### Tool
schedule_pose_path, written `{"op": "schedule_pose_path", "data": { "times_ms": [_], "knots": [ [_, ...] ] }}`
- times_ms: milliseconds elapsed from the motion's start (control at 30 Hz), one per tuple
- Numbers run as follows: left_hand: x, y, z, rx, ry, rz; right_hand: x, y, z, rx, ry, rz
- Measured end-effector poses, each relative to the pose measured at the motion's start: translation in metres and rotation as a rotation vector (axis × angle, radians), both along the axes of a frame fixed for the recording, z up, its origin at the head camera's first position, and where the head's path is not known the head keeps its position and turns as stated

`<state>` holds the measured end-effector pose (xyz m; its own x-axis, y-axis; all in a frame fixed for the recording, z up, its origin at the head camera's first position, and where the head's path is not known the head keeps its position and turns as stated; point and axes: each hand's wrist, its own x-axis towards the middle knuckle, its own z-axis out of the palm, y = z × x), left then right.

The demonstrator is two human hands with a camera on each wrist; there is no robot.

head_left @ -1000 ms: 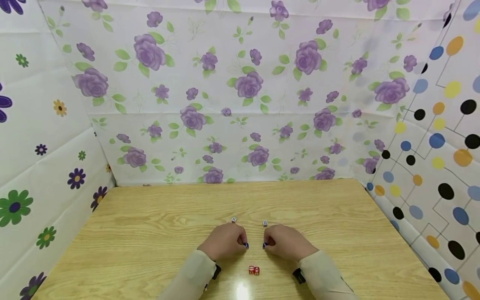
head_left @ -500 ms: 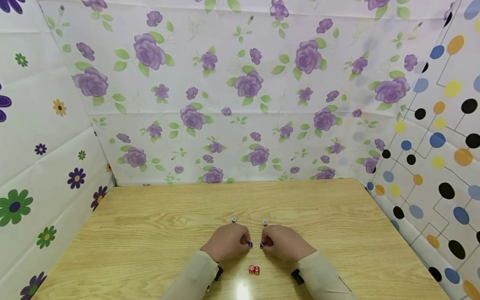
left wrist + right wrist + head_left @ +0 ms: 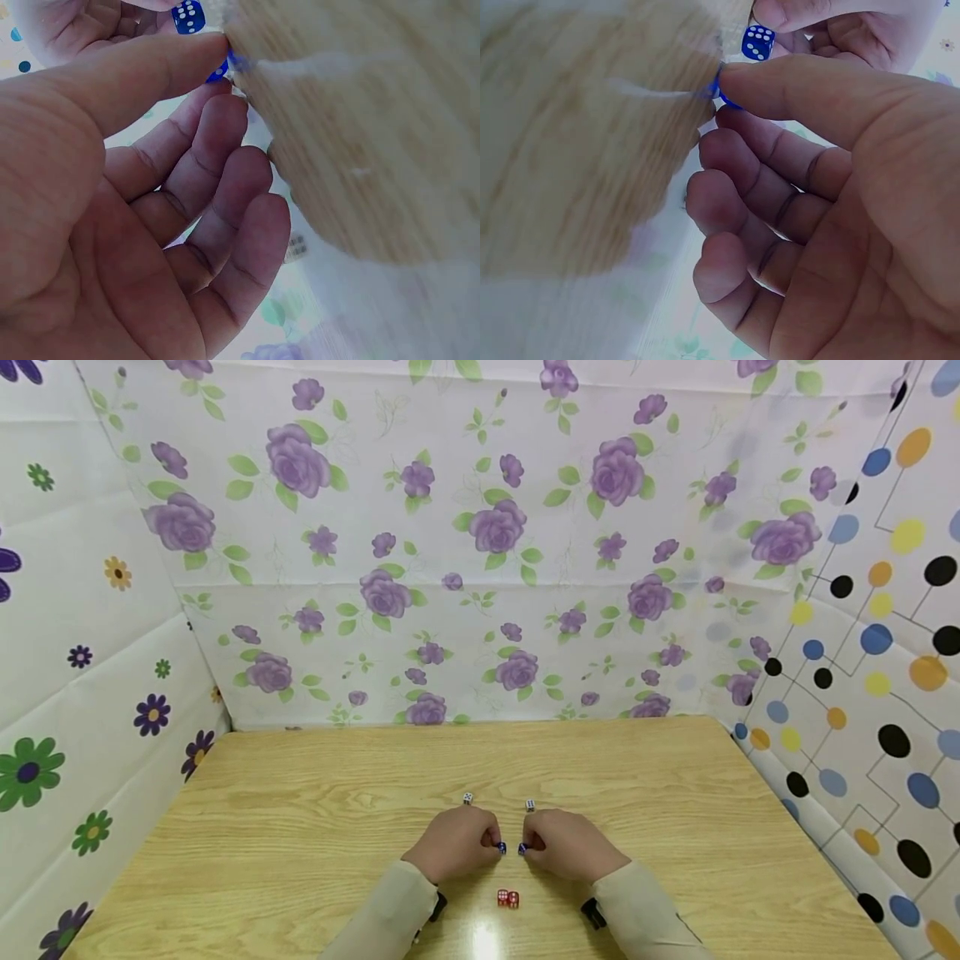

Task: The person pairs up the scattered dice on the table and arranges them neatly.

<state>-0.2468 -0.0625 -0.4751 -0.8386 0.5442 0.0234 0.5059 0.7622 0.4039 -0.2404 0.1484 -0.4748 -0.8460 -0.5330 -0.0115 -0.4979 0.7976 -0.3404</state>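
Observation:
Between thumb and forefinger, my left hand (image 3: 456, 843) pinches a blue die (image 3: 502, 848) at the tabletop. Facing it, my right hand (image 3: 572, 845) pinches a second blue die (image 3: 522, 849) the same way. A small gap separates the two blue dice. In the left wrist view the left die (image 3: 218, 71) is mostly hidden by the thumb, while the right hand's die (image 3: 188, 16) shows white pips. The right wrist view shows the left hand's die (image 3: 757, 43) more fully than the right hand's own die (image 3: 726, 91). The other fingers of both hands are curled.
Two red dice (image 3: 507, 898) sit side by side on the wooden table (image 3: 315, 827), nearer the body. Beyond the hands stand a white die (image 3: 468, 798) at left and another white die (image 3: 530, 806) at right. A flowered cloth wall (image 3: 450, 635) rises behind the table.
Both hands have moved inward, bringing the two blue dice closer together. Most of this shift came in the first half second. The red and white dice stay where they were.

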Motion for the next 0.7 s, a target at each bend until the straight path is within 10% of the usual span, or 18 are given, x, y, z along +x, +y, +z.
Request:
{"op": "schedule_pose_path", "data": {
  "times_ms": [700],
  "knots": [
    [0.002, 0.011, -0.003, -0.004, 0.053, -0.014, 0.000, -0.007, -0.001, -0.002, 0.030, 0.004]
  ]
}}
